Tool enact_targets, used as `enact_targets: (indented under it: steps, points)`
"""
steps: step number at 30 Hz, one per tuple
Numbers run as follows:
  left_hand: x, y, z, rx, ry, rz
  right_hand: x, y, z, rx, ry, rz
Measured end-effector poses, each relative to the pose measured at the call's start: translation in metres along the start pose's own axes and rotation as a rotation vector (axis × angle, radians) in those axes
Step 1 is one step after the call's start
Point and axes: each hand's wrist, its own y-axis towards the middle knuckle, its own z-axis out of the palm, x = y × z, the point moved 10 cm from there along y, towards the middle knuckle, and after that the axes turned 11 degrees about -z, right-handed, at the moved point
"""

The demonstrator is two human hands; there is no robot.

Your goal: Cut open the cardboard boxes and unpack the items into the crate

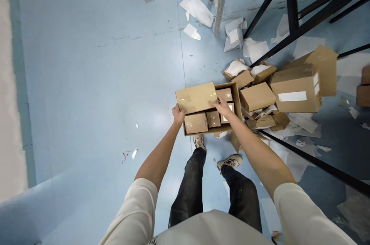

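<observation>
Four smaller boxes [195, 123] already lie in the open carton [237, 102], along its near side and at its right end, while the long box [196, 97] is in the person's two hands, over the carton's far left corner and jutting past its left edge. It does not look settled or let go yet; whether it touches anything underneath cannot be told. Its long axis runs left to right, roughly parallel to the carton's long edges, broad taped face up, left end slightly closer to the person. The left hand [178, 114] has its fingers closed around the box's left end near the near corner; the right hand [223, 107] pinches the right end.
</observation>
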Motion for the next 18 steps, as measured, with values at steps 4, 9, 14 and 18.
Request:
enact_targets:
  steps: [4,9,14,18]
  points:
    - [-0.063,-0.059,-0.033,-0.068,0.011,0.084,0.064,-0.025,-0.037,-0.067,0.018,-0.084]
    - [-0.152,-0.167,-0.056,-0.073,-0.002,0.24,0.158,-0.094,-0.111,-0.156,0.039,-0.219]
    - [-0.242,-0.304,-0.052,-0.044,-0.072,0.443,0.247,-0.201,-0.227,-0.307,-0.013,-0.276]
    - [-0.309,-0.411,-0.027,0.12,-0.229,0.623,0.305,-0.299,-0.323,-0.453,-0.145,-0.329]
